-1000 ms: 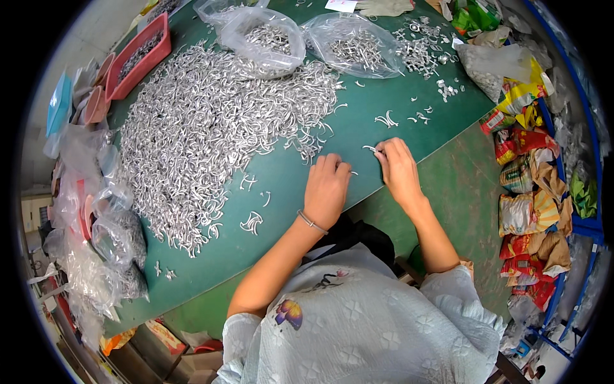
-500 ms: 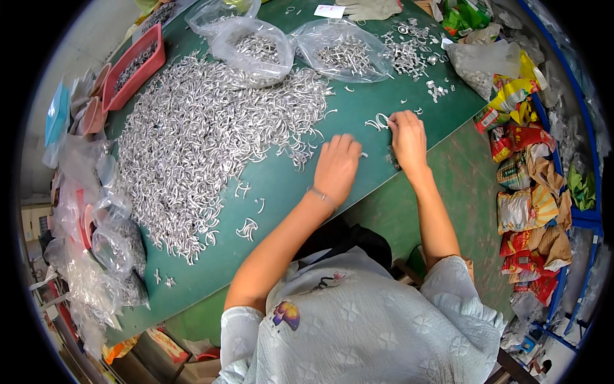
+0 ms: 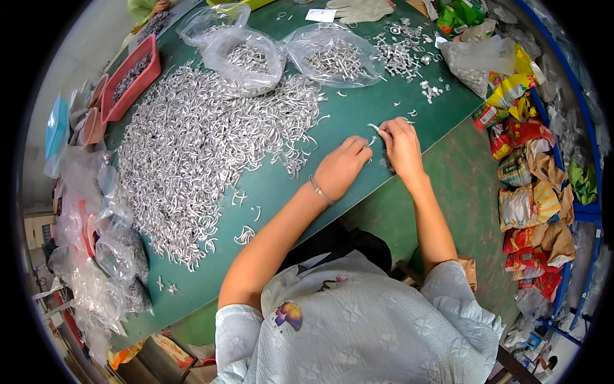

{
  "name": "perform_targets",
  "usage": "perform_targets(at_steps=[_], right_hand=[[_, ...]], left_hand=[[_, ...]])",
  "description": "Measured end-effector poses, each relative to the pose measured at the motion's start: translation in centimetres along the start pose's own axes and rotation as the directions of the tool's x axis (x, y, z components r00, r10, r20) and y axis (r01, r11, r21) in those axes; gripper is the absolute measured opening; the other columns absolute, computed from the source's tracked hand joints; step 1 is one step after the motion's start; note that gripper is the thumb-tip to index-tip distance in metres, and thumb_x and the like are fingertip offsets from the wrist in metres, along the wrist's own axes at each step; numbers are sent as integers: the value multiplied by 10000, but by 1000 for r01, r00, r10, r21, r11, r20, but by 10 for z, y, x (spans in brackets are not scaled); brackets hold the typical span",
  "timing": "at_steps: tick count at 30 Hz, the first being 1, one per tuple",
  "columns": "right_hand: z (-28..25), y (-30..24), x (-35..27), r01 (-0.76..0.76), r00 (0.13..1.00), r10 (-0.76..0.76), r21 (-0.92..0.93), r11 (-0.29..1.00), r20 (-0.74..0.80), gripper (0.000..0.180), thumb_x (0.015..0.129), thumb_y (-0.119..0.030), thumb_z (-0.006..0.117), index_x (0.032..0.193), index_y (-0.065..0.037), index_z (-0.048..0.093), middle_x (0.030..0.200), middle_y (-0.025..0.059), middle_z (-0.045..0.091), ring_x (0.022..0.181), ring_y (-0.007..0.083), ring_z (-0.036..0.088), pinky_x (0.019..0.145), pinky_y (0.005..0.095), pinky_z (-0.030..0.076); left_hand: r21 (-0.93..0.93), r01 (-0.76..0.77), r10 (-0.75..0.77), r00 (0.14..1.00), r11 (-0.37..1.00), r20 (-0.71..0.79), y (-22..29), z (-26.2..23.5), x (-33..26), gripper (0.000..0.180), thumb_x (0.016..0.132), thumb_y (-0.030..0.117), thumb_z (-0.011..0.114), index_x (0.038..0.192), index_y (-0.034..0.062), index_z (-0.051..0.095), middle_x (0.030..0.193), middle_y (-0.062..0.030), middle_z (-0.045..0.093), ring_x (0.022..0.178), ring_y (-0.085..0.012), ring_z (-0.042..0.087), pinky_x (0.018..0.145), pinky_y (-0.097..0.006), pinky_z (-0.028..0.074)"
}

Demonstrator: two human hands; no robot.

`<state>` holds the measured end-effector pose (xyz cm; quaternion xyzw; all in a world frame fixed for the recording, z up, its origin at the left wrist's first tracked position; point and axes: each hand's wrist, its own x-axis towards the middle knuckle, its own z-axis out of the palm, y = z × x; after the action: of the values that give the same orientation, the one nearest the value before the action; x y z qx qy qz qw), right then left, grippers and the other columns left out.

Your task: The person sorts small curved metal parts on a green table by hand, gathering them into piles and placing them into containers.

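My left hand [image 3: 345,165], with a bracelet at its wrist, is closed over the table near its right edge. A small pale metal piece [image 3: 373,140] sticks out at its fingertips. Just to the right, my right hand [image 3: 401,148] is closed in a pinch, with a slim curved silver metal piece [image 3: 374,128] at its thumb and fingertips. The two hands are close together but apart. Left of them spreads a large heap of curved silver metal pieces [image 3: 192,153] on the green table [image 3: 281,211]. My fingers partly hide what they hold.
Open clear plastic bags [image 3: 336,61] of metal pieces stand at the far side. Smaller metal parts [image 3: 400,54] lie at the far right, near a glove [image 3: 358,9]. A pink tray [image 3: 133,78] sits far left. Packed bags [image 3: 521,208] line a blue rack on the right.
My right hand has come nearer to my left and now shows a curved metal piece at its fingertips. My left fingers have turned toward it. The view has shifted slightly.
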<state>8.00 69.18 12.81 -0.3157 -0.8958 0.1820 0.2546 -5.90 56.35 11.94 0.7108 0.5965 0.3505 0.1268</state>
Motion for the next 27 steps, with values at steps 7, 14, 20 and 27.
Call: perform_targets(at_steps=[7,14,20,27], right_hand=[[-17,-20,-13,83,997,-81,141,986,-17,220,835,20,617,1054,2,620,1028,158,598,985,359,568,857,413,469],[-6,-36,-36,107,950,-173,247,963,262,250,864,-31,629,1110,3,614,1104,142,528,1008,335,552,867,410,459],[-7,-45,-37,200,936,-242,181,963,254,280,846,-36,663,1119,-12,607,1077,122,513,985,309,541,852,370,453],[-15,-62,-80,164,899,-274,316,934,342,276,824,3,667,1094,-6,610,1043,131,512,966,305,550,819,372,470]], left_hand=[[-339,226,-317,917,913,-244,31,-14,-42,249,823,-113,539,1029,13,479,1265,-244,512,1185,-426,508,964,-404,459],[-828,540,-346,756,-148,555,82,3,-110,272,1003,105,518,1259,15,518,1199,-127,604,1125,-206,605,954,-342,504],[-644,385,-240,705,-661,668,68,58,-121,520,1044,301,416,1428,-43,345,1418,-236,457,1326,-314,455,1124,-432,358],[-647,40,-377,784,-762,494,53,94,-106,452,1039,282,412,1390,-1,389,1426,-175,455,1328,-285,444,1140,-430,341]])
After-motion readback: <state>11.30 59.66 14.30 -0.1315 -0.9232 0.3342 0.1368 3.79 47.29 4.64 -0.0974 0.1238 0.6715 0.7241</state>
